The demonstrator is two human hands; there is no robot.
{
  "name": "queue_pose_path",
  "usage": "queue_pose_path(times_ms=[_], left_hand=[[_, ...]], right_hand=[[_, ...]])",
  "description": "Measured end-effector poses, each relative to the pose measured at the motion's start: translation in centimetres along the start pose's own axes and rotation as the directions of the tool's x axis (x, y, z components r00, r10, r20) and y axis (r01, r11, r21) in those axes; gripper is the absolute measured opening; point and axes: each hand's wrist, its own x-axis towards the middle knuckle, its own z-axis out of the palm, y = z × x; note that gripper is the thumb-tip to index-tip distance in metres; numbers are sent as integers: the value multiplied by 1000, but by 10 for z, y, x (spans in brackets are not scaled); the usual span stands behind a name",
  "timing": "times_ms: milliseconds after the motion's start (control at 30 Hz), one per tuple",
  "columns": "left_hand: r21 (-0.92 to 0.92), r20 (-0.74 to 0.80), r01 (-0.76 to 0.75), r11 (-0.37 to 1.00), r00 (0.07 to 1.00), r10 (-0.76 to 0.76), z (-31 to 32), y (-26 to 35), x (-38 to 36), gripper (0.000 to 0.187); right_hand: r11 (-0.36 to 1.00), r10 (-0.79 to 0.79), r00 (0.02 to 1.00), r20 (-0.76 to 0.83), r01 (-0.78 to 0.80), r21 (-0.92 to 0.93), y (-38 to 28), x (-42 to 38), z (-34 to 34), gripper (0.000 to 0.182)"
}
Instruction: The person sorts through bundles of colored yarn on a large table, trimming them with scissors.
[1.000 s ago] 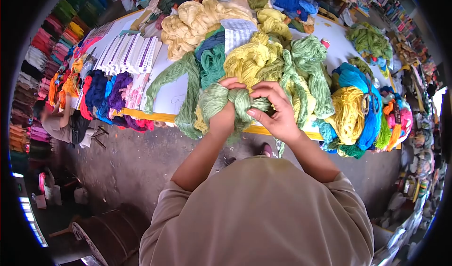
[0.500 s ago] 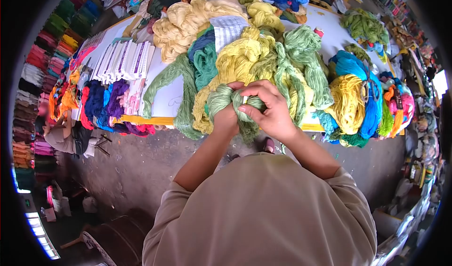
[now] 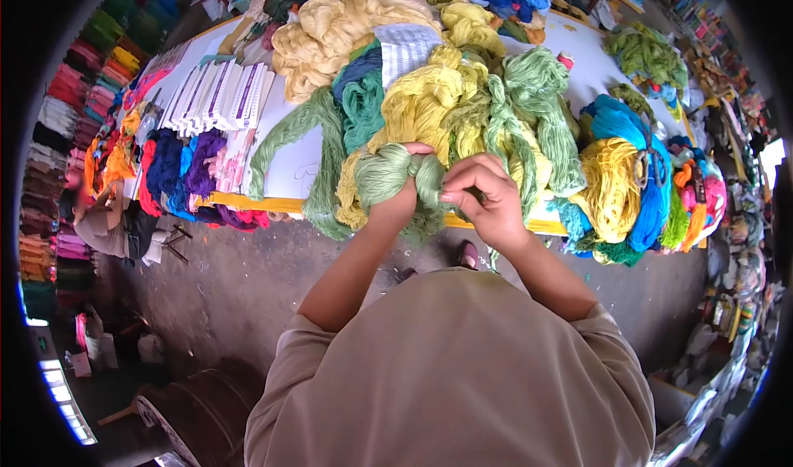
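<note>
A pale green yarn bundle point(image 3: 382, 176) is gripped in my left hand point(image 3: 398, 205), whose fingers wrap round it from beneath and behind. Just to its right, my right hand point(image 3: 487, 196) has thumb and index finger pinched at the bundle's right edge; whatever lies between the fingertips is too small to make out. Behind the hands lie yellow skeins point(image 3: 421, 95), a teal skein point(image 3: 362, 111) and light green skeins point(image 3: 541, 95). Another light green skein point(image 3: 289, 132) hangs over the table's front edge on the left.
White cards point(image 3: 216, 95) with purple print lie in a row on the table point(image 3: 285, 165). Blue skeins point(image 3: 652, 186) and a golden skein point(image 3: 611, 188) hang at the right, with scissors point(image 3: 643, 165) on them. Another person point(image 3: 107, 227) sits at far left. A drum point(image 3: 202, 417) stands lower left.
My right hand has moved off the middle of the green bundle to its right edge. The bundle in my left hand has shifted slightly left and shows more of its surface.
</note>
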Motion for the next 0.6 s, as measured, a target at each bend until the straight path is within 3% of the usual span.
queue_pose_path(times_ms=[67, 100, 200, 300, 333, 367, 400, 433, 500, 533, 567, 600], left_hand=[[403, 141, -370, 837, 929, 343, -13, 9, 5, 29], [365, 214, -447, 817, 894, 394, -17, 14, 6, 33], [410, 329, -481, 775, 870, 366, -17, 16, 6, 33], [298, 266, -592, 749, 805, 530, -11, 9, 5, 23], [425, 416, -590, 687, 801, 431, -17, 7, 4, 34], [-56, 335, -316, 947, 888, 316, -13, -8, -1, 32], [-537, 338, 53, 842, 928, 157, -8, -28, -8, 32], [-563, 405, 338, 754, 908, -104, -6, -44, -11, 28], [-355, 438, 224, 908, 898, -50, 3, -21, -7, 29], [-400, 435, 257, 880, 898, -64, 6, -23, -7, 29], [-444, 433, 288, 849, 898, -78, 10, -24, -6, 29], [-368, 410, 197, 909, 911, -32, 9, -25, -8, 28]], right_hand=[[998, -59, 998, 20, 59, 4, -3, 0, -6, 15], [999, -39, 999, 5, 39, 25, -7, 3, -8, 16], [995, 69, 998, -1, -69, 66, -7, 12, -12, 19], [990, 133, 988, 77, -136, 40, -1, 18, -16, 21], [997, 55, 997, 57, -58, 50, 1, 19, -13, 23], [998, -18, 999, 35, 16, 60, 0, 20, -11, 25], [999, -46, 998, 44, 46, -1, -5, 24, -10, 26], [993, -64, 994, 83, 72, -94, -14, 31, -9, 24], [980, -69, 987, 144, 94, -174, -20, 40, -1, 18], [980, -66, 988, 139, 91, -178, -17, 40, 1, 18], [999, -8, 976, 216, 20, -50, -13, 41, 4, 15], [995, 37, 953, 301, -62, 74, -10, 41, 5, 11]])
